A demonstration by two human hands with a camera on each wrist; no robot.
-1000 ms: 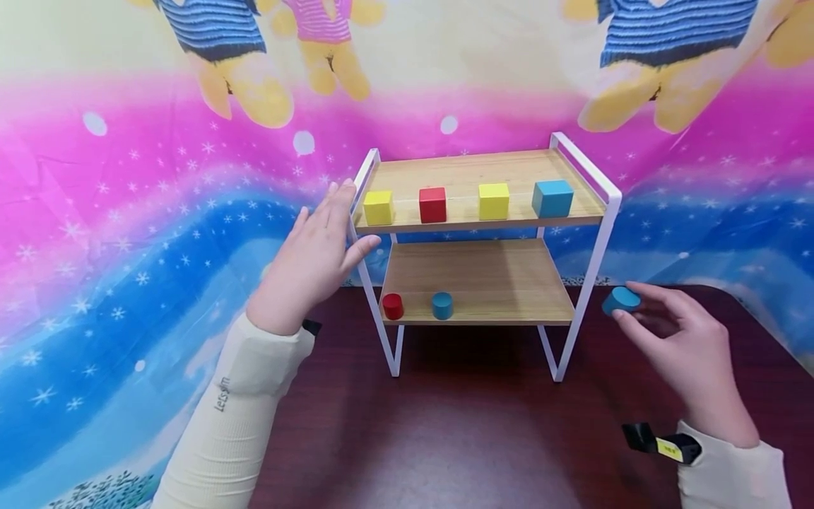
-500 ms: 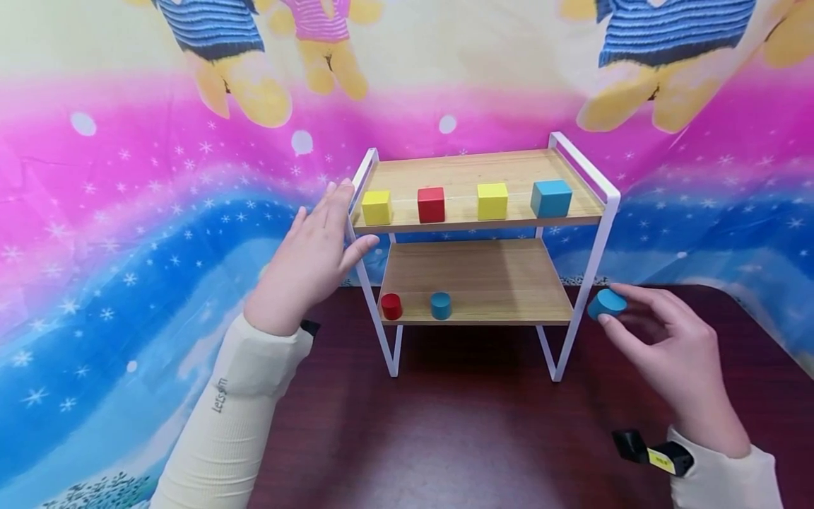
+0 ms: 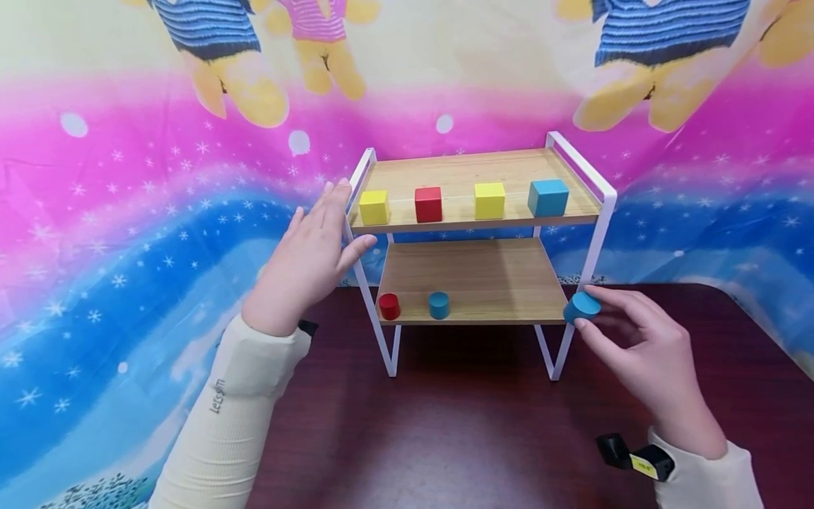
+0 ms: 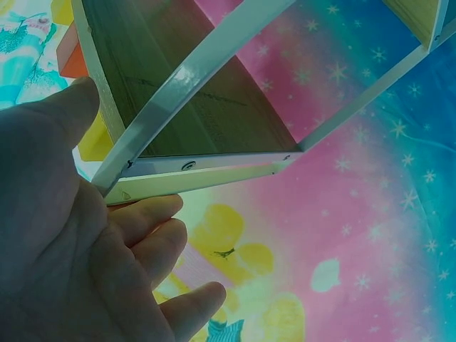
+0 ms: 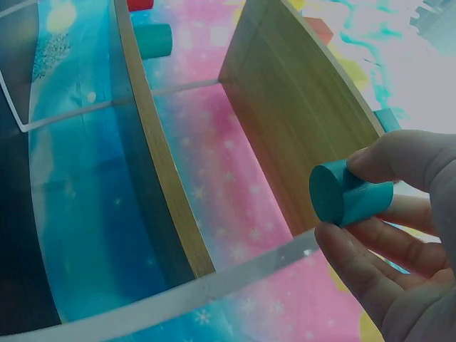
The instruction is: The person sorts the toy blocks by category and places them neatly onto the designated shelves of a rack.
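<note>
My right hand [image 3: 645, 360] pinches a blue cylinder block [image 3: 581, 307] between thumb and fingers, in front of the right leg of a two-tier shelf [image 3: 483, 283]. The right wrist view shows the same blue cylinder [image 5: 349, 194], tilted. My left hand [image 3: 305, 261] lies against the upper left corner of the white frame, fingers extended and thumb spread; the left wrist view has the frame bar [image 4: 185, 85] beside the palm. On the lower tier, a red cylinder [image 3: 389, 306] and another blue cylinder [image 3: 439, 305] stand near the front edge at left.
Along the front of the top tier sit a yellow cube [image 3: 374, 208], a red cube [image 3: 429, 204], a second yellow cube [image 3: 490, 201] and a blue cube [image 3: 549, 198]. The shelf stands on a dark red table [image 3: 445, 438]. A printed cloth [image 3: 159, 212] hangs behind.
My right hand has carried the blue cylinder leftward, from beyond the shelf to its right leg. The left hand stays at the frame, while the head view shifts slightly.
</note>
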